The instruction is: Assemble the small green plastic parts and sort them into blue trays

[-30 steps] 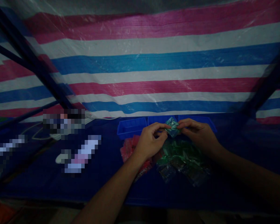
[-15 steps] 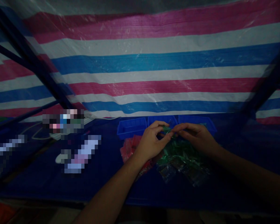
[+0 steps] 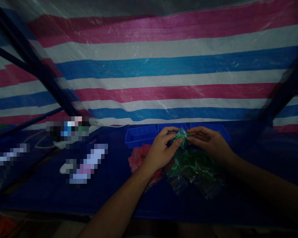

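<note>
My left hand [image 3: 162, 148] and my right hand [image 3: 211, 142] pinch a small green clear plastic packet [image 3: 181, 135] between them, with fingers and thumbs closed on its two sides. What the packet contains is too dark to make out. Below it lies a pile of green clear plastic packets [image 3: 193, 165], some with dark contents. Red plastic packets [image 3: 139, 157] lie in another pile to the left, partly covered by my left hand and forearm.
Behind my hands stand three blue plastic trays: a left one [image 3: 140, 136], a middle one [image 3: 161, 127] and a right one [image 3: 223, 130]. On the blue table [image 3: 109, 198], a white rounded object [image 3: 66, 168], cables and blurred-out items lie to the left. A striped sheet [image 3: 164, 66] hangs behind.
The green packet between my hands now stands up more and shows more of its surface. My right fingers have shifted slightly up; the piles look the same.
</note>
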Demonstrator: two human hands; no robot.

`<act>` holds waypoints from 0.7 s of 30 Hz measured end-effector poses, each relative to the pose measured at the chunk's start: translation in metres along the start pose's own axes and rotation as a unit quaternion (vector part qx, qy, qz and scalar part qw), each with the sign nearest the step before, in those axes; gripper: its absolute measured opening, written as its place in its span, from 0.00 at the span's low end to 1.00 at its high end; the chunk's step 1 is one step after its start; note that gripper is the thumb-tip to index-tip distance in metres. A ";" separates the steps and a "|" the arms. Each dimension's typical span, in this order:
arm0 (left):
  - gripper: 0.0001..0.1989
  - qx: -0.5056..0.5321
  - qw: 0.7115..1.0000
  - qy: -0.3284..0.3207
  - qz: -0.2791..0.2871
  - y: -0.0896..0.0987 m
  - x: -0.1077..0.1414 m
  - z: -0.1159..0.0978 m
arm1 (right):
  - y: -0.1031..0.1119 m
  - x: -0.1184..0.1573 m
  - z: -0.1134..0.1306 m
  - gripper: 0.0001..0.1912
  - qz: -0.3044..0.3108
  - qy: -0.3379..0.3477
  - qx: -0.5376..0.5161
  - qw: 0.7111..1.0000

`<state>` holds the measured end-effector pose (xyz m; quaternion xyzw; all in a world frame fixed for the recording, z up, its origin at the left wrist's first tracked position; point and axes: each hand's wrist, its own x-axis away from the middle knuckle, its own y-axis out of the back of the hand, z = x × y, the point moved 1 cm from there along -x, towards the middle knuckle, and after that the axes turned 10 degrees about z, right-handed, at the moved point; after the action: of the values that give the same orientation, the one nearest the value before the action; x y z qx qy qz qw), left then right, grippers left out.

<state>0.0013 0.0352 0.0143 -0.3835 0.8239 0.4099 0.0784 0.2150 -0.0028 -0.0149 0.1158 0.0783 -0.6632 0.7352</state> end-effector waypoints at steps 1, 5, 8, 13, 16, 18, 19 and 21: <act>0.10 -0.001 1.000 0.008 -0.015 0.000 0.000 0.000 | 0.001 -0.001 0.000 0.22 -0.015 0.001 -0.001 1.000; 0.16 0.014 0.997 0.036 -0.065 -0.001 0.001 0.001 | 0.004 -0.003 0.000 0.22 -0.066 0.002 0.008 0.998; 0.18 0.043 0.997 0.034 -0.044 -0.004 0.002 0.000 | 0.002 -0.001 0.002 0.21 -0.054 0.008 0.002 0.999; 0.20 0.059 0.998 0.010 0.013 -0.006 0.002 -0.001 | -0.006 0.005 0.004 0.20 -0.002 -0.005 0.006 1.000; 0.21 0.046 0.998 0.011 0.043 -0.006 0.002 -0.002 | -0.007 0.006 0.004 0.19 0.003 -0.021 0.012 1.000; 0.24 0.055 0.997 0.011 0.059 -0.008 0.003 -0.002 | -0.006 0.005 0.003 0.19 -0.006 -0.019 0.016 1.000; 0.25 0.060 0.996 0.010 0.061 -0.009 0.003 -0.001 | -0.005 0.005 0.003 0.18 -0.013 -0.015 0.021 1.000; 0.27 0.059 0.998 0.012 0.036 -0.009 0.004 0.002 | -0.001 0.004 0.003 0.18 -0.034 -0.003 0.041 0.999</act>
<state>0.0051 0.0310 0.0058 -0.3529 0.8608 0.3587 0.0758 0.2140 -0.0073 -0.0131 0.1413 0.0532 -0.6911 0.7068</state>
